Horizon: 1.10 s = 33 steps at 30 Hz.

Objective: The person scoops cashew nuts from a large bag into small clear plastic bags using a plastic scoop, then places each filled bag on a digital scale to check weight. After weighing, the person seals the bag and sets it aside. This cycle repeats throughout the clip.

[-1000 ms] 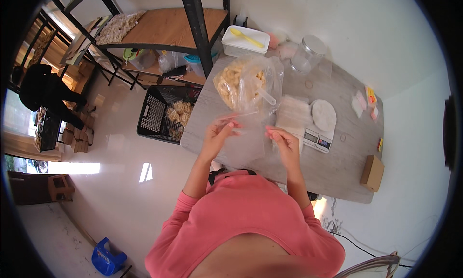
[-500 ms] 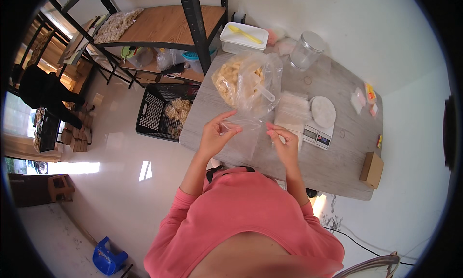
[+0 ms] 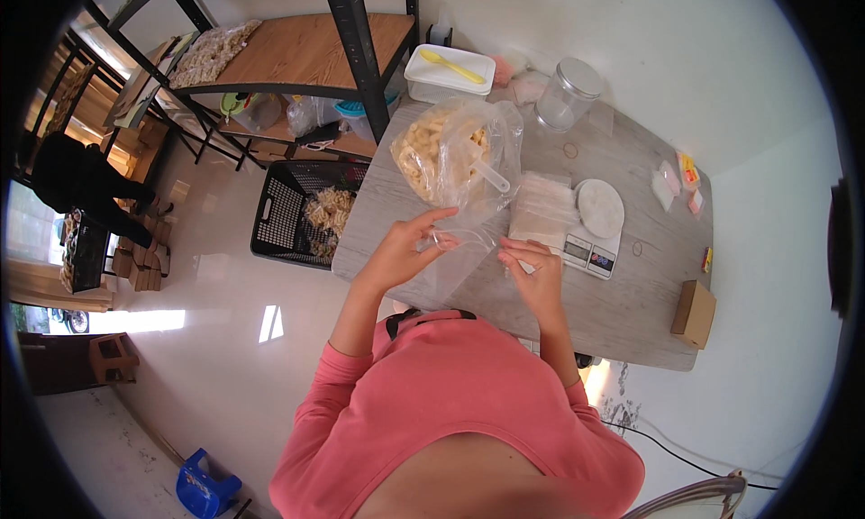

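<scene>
Between my hands hangs a small clear plastic bag (image 3: 448,274), its mouth pulled apart at the top. My left hand (image 3: 410,249) grips one side of the mouth, with the index finger stretched along it and the thumb lower down. At the opposite corner, my right hand (image 3: 536,271) is closed in a pinch on the bag's edge. Just beyond them lies a large clear bag of pale yellow snack pieces (image 3: 423,154), with a translucent scoop (image 3: 491,175) on it. A stack of flat clear bags (image 3: 543,204) lies beside a white kitchen scale (image 3: 590,254) with a round platform.
At the table's (image 3: 644,294) back stand a white lidded tub (image 3: 441,91) with a yellow spoon (image 3: 450,66) and a clear jar (image 3: 568,95). A cardboard box (image 3: 693,314) sits at the right edge. Left are a black crate (image 3: 281,214), a shelf (image 3: 315,46) and a person in dark clothes (image 3: 77,177).
My left hand has risen slightly and its index finger reaches further right. The small bag's mouth has opened wider and its body has tilted. My right fingers have closed more tightly together.
</scene>
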{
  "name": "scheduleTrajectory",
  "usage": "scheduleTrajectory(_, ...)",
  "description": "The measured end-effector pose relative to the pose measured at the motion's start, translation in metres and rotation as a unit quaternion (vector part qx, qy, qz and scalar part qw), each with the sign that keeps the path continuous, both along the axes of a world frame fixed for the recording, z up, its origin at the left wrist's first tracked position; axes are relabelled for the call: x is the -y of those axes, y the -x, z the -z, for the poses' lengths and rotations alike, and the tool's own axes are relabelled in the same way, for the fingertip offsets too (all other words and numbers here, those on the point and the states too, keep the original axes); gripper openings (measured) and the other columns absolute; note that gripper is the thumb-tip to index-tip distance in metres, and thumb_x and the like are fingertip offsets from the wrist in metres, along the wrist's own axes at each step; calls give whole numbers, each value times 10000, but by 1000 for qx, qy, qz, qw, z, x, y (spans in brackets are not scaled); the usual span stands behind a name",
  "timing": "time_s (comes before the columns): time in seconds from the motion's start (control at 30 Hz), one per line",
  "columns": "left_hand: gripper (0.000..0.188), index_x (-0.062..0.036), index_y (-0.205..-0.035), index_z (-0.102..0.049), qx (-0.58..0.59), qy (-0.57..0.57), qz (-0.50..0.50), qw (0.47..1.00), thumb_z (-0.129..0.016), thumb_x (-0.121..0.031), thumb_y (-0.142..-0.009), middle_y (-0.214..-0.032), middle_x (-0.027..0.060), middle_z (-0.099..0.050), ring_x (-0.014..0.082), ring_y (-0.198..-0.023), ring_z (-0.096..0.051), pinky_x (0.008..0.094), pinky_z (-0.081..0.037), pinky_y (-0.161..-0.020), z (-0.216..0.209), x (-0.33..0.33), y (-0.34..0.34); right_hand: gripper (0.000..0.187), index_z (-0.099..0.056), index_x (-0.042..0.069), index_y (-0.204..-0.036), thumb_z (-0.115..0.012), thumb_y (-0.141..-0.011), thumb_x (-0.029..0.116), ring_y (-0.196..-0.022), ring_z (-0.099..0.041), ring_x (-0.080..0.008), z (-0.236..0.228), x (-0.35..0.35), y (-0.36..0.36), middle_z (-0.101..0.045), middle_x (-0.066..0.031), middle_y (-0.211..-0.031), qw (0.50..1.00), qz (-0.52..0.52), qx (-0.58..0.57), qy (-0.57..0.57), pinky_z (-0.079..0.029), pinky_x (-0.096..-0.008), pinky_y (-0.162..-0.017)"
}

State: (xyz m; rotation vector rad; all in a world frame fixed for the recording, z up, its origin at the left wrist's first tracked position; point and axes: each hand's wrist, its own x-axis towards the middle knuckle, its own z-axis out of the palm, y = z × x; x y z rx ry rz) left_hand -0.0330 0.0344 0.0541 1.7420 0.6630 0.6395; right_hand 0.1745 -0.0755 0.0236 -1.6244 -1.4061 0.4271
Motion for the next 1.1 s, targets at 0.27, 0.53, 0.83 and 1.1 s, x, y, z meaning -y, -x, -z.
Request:
scheduleTrajectory(0.27, 461, -58, -1239, -496, -51, -11, -6, 999, -632, -84, -800, -869, 77, -689, 165, -859, -653, 291, -455, -833, -3, 0, 3, 110, -665, 32, -707, -713, -710, 131, -741, -636, -216, -3, -1, -1, -684, -75, -800, 999, -3, 35, -25, -431, -390, -843)
scheduleTrajectory(0.53, 423, -64, -1199, -507, -44, -21, 27, 998, -639, -102, -799, -854, 92, -686, 198, -856, -652, 297, -458, -804, 1, -2, -5, 93, -654, 11, -712, -717, -727, 79, -717, -626, -132, -4, -4, -6, -676, -92, -811, 997, -16, -71, 6, -459, -292, -767)
scheduleTrajectory(0.83, 329, -57, -1092, -512, -80, -80, 87, 990, -644, -97, -794, -838, 101, -665, 221, -836, -644, 311, -462, -762, 5, -1, -19, 87, -574, 19, -816, -613, -761, -35, -787, -566, -71, -3, -12, -7, -598, -93, -1017, 960, -165, -216, 70, -459, -179, -608)
scheduleTrajectory(1.1, 833, -13, -1262, -359, -68, -224, -33, 972, -793, -265, -597, -1170, 164, -479, 308, -1082, -466, 390, -356, -910, 18, 18, -34, 97, -558, 7, -822, -579, -770, -72, -773, -609, -108, 2, -10, -5, -609, -99, -1002, 934, -154, -309, 91, -485, -197, -613)
